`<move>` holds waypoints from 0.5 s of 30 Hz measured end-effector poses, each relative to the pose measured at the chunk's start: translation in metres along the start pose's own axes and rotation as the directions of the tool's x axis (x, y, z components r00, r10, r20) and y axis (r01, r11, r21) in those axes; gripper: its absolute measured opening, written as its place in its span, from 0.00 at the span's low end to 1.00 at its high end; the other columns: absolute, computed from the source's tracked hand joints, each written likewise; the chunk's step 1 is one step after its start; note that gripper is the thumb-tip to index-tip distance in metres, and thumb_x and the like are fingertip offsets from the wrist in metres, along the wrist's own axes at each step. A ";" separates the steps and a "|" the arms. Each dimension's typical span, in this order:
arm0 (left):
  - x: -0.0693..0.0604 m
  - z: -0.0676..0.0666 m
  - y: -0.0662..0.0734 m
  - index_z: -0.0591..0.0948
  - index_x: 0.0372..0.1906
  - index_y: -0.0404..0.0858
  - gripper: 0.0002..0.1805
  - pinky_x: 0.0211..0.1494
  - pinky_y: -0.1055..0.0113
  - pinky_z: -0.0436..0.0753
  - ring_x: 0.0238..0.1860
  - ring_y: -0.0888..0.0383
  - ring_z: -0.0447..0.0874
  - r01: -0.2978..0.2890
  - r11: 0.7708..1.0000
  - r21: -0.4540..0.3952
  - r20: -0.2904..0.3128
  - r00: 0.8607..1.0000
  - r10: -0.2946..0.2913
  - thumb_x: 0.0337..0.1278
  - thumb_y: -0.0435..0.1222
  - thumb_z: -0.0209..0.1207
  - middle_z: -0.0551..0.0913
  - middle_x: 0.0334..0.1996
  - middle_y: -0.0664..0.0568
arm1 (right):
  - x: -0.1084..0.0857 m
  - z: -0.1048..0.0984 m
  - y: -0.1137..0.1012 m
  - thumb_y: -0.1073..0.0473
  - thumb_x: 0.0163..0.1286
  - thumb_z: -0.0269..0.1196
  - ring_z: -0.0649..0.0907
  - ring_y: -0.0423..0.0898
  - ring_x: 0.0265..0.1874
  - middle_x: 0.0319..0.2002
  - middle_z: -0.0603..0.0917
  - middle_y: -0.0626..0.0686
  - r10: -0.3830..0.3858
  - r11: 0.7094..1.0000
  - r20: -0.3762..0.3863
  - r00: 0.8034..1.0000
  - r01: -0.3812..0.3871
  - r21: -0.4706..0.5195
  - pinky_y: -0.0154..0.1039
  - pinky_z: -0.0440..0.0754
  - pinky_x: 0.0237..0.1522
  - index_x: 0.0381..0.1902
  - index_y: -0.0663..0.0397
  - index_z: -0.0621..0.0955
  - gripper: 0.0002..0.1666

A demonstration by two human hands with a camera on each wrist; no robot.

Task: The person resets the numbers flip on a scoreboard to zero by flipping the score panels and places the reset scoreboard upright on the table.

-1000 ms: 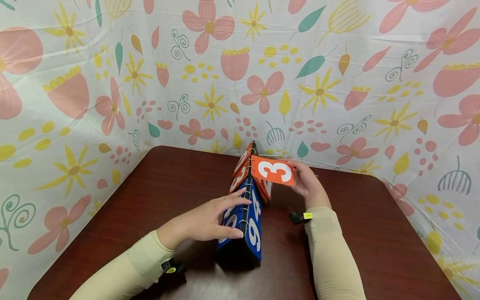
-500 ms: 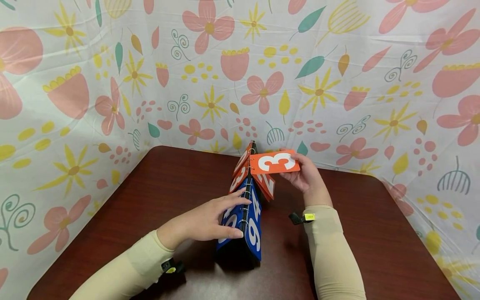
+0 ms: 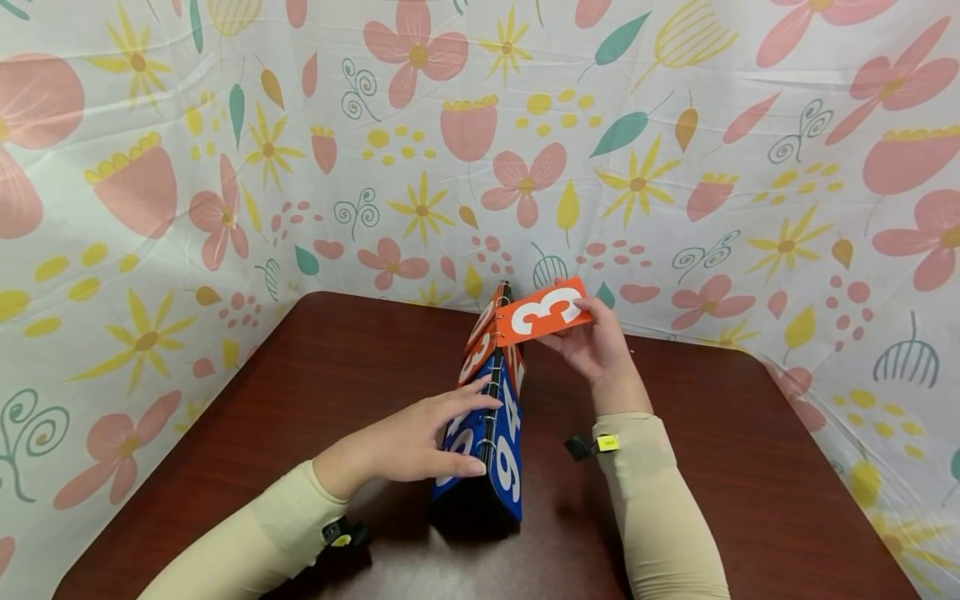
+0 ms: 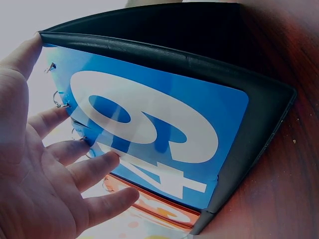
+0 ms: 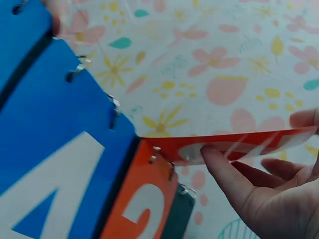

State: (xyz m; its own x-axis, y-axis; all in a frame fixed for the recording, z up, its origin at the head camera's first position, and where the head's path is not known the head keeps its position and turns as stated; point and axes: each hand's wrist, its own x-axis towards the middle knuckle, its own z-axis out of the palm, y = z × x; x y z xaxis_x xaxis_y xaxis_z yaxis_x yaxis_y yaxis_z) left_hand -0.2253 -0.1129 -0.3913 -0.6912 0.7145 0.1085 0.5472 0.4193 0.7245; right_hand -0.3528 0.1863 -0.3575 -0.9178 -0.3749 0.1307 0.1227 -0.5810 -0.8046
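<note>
A tabletop flip scoreboard (image 3: 510, 437) stands like a tent, with blue and orange-red number cards ringed along its top ridge. My left hand (image 3: 408, 433) rests on the near part, thumb at the ridge's near end. In the left wrist view its fingers spread loosely, the tips by the rings and over the blue card (image 4: 232, 114). My right hand (image 3: 596, 350) pinches the free end of an orange-red card (image 3: 517, 329) marked 3, which is raised off the right face. Below it, the right wrist view shows another orange-red card (image 5: 132, 199), marked 2.
The scoreboard stands on a dark brown wooden table (image 3: 360, 358). A white sheet (image 3: 675, 250) with floral print hangs behind and to the left. Small black wrist cameras hang below both cuffs.
My right hand has lifted the orange-red 3 card higher and swung it leftward, towards the ridge. Cards below it have dropped back against the right face. My left hand has stayed put.
</note>
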 end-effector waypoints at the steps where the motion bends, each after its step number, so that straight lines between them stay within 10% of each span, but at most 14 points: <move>1: 0.000 0.000 0.000 0.62 0.78 0.64 0.40 0.80 0.38 0.62 0.84 0.57 0.48 -0.003 1.000 0.000 0.000 1.000 0.003 0.64 0.64 0.60 0.45 0.84 0.70 | 0.000 0.002 0.001 0.53 0.82 0.44 0.71 0.54 0.68 0.73 0.65 0.55 -0.011 1.000 0.028 1.000 0.011 -0.008 0.51 0.87 0.56 0.81 0.46 0.58 0.32; 9: 0.001 0.000 -0.001 0.62 0.79 0.64 0.40 0.80 0.38 0.61 0.84 0.56 0.48 -0.006 1.000 -0.010 0.008 1.000 0.006 0.64 0.64 0.59 0.45 0.84 0.70 | 0.000 0.011 0.011 0.48 0.82 0.42 0.77 0.53 0.64 0.68 0.75 0.54 -0.073 0.996 0.229 0.971 0.082 -0.028 0.58 0.81 0.63 0.76 0.41 0.62 0.28; 15: 0.001 0.000 0.000 0.63 0.78 0.63 0.40 0.80 0.37 0.61 0.84 0.55 0.50 -0.013 1.000 -0.001 0.001 1.000 0.013 0.64 0.64 0.60 0.46 0.84 0.69 | 0.000 0.022 0.016 0.52 0.83 0.47 0.77 0.52 0.63 0.67 0.72 0.56 -0.046 0.992 0.161 0.986 0.065 -0.112 0.54 0.83 0.62 0.75 0.43 0.60 0.27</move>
State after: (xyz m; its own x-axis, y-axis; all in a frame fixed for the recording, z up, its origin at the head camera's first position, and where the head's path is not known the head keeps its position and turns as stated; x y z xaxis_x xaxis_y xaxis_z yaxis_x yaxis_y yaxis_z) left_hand -0.2259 -0.1125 -0.3914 -0.6837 0.7203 0.1176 0.5555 0.4091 0.7239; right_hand -0.3425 0.1606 -0.3577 -0.8498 -0.4589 0.2594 0.0198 -0.5195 -0.8542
